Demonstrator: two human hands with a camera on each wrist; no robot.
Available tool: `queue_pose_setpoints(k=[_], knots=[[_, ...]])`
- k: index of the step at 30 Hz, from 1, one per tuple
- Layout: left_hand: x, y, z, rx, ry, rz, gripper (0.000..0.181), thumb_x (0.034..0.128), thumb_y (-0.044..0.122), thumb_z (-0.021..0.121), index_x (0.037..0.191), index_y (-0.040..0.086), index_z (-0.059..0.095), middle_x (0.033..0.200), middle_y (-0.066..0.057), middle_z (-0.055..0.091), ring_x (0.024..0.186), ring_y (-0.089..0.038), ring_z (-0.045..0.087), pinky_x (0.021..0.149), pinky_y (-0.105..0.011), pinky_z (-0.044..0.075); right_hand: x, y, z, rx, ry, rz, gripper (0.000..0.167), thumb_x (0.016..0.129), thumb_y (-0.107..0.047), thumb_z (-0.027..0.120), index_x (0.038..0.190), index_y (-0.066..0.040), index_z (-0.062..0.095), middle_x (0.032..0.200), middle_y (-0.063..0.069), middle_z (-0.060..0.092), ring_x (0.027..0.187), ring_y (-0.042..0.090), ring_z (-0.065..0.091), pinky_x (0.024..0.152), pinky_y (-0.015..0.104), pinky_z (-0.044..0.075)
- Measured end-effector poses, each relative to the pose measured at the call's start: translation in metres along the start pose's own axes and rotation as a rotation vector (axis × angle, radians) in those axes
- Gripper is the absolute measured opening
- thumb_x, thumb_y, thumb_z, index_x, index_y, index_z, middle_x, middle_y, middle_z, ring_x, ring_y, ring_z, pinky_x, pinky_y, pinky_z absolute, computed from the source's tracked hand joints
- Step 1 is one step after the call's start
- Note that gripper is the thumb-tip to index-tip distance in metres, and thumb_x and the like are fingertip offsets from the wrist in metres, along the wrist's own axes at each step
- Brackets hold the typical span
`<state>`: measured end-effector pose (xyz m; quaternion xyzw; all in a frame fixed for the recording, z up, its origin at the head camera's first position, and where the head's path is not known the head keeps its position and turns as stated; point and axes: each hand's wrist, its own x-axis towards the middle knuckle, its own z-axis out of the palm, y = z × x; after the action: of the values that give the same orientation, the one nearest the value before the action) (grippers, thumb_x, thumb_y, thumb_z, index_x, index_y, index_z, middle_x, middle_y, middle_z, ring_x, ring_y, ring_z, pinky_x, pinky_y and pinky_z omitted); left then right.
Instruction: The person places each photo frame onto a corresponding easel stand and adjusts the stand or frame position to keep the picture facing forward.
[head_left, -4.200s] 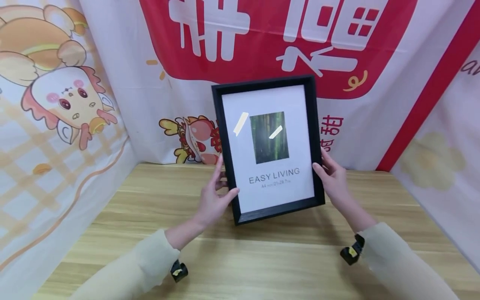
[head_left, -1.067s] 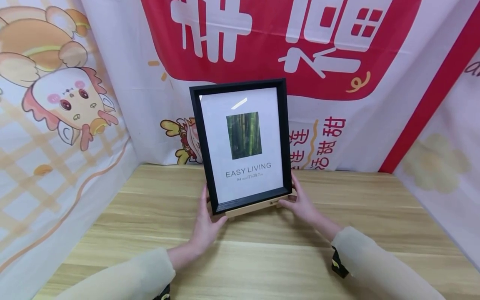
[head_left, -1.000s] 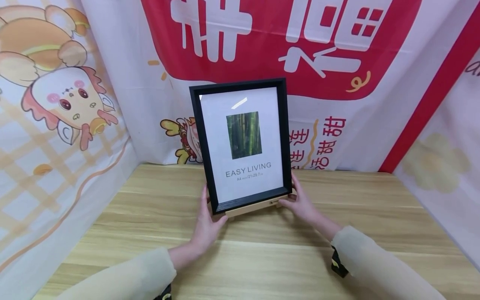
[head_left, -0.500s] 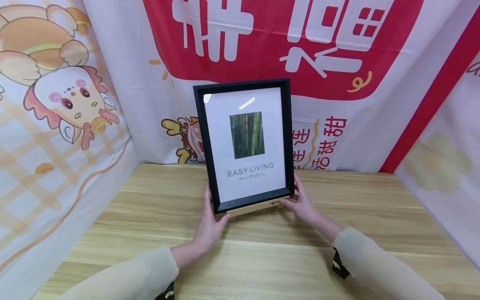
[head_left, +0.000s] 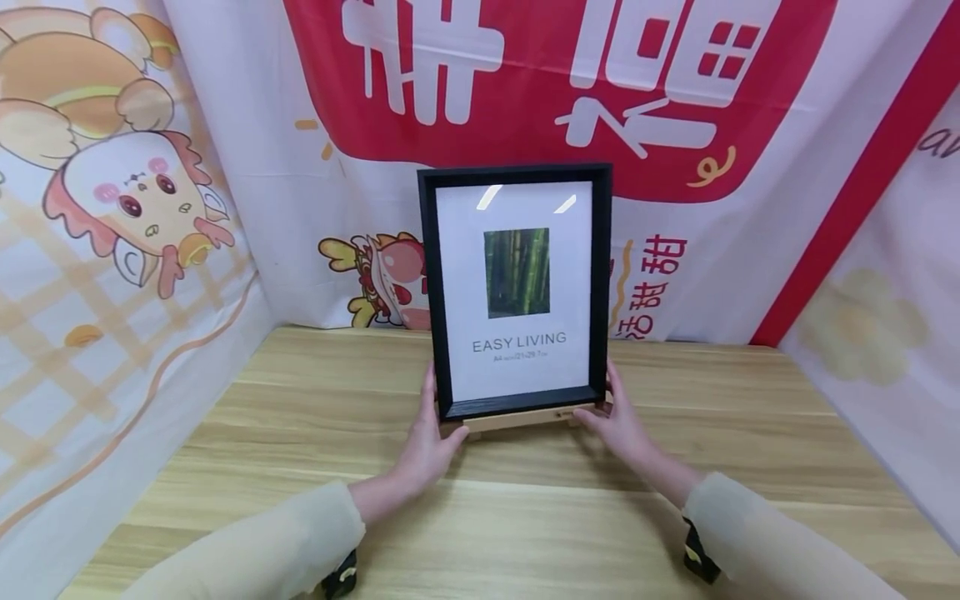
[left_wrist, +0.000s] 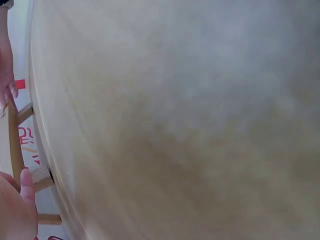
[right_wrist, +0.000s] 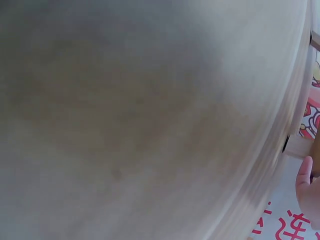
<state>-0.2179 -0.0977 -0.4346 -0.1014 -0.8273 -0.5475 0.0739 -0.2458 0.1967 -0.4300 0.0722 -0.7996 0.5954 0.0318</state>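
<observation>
A black picture frame (head_left: pixel 517 371) with a small bamboo print and "EASY LIVING" lettering rests nearly upright on the ledge of a small wooden easel (head_left: pixel 517 418). My left hand (head_left: pixel 427 442) grips the ledge's left end, thumb in front and fingers behind. At the other end my right hand (head_left: pixel 624 425) pinches the ledge the same way. The left wrist view shows the easel's ledge (left_wrist: pixel 14 142) between both hands, its legs on the table. In the right wrist view a thumb of my right hand (right_wrist: pixel 310 197) lies by an easel leg (right_wrist: pixel 299 146). The easel's back is hidden.
The wood-grain table (head_left: pixel 525 517) reaches back to a printed cloth (head_left: pixel 360 208) with a red panel close behind the frame. Cloth walls also rise at the left (head_left: pixel 150 333) and right (head_left: pixel 870 400).
My hands have gone from the frame's sides down to the easel ledge. Within the last half second, frame and easel have shifted right and turned straighter, with both hands moving along.
</observation>
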Motion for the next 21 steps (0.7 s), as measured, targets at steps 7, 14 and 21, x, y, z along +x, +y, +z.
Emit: queue_pose_setpoints(k=[7,14,21], knots=[[0.008,-0.003,0.003,-0.002,-0.048,0.009,0.116,0.0852,-0.007,0.068,0.149,0.053,-0.008,0.159,-0.015,0.018,0.135,-0.039,0.035,0.099,-0.046,0.045,-0.012,0.000,-0.004,-0.010,0.053,0.001,0.100,0.086,0.010,0.066,0.157,-0.020,0.001,0.141,0.028,0.027,0.118,0.044,0.047,0.089,0.026,0.049],[0.014,-0.002,0.003,-0.065,-0.112,-0.020,0.116,0.0851,-0.011,0.065,0.149,0.055,-0.006,0.156,-0.022,0.017,0.124,-0.045,0.045,0.070,-0.033,0.058,-0.022,-0.001,-0.006,-0.061,0.097,0.046,0.104,0.087,0.005,0.068,0.157,-0.026,-0.002,0.147,0.025,0.024,0.127,0.040,0.039,0.104,0.048,0.040],[0.021,-0.003,0.005,-0.042,-0.139,-0.022,0.115,0.0849,-0.010,0.066,0.151,0.050,-0.006,0.158,-0.019,0.014,0.136,-0.046,0.029,0.094,-0.048,0.049,-0.031,0.001,-0.005,-0.061,0.131,0.065,0.108,0.087,0.006,0.068,0.156,-0.029,-0.006,0.149,0.024,0.023,0.125,0.040,0.043,0.101,0.043,0.043]])
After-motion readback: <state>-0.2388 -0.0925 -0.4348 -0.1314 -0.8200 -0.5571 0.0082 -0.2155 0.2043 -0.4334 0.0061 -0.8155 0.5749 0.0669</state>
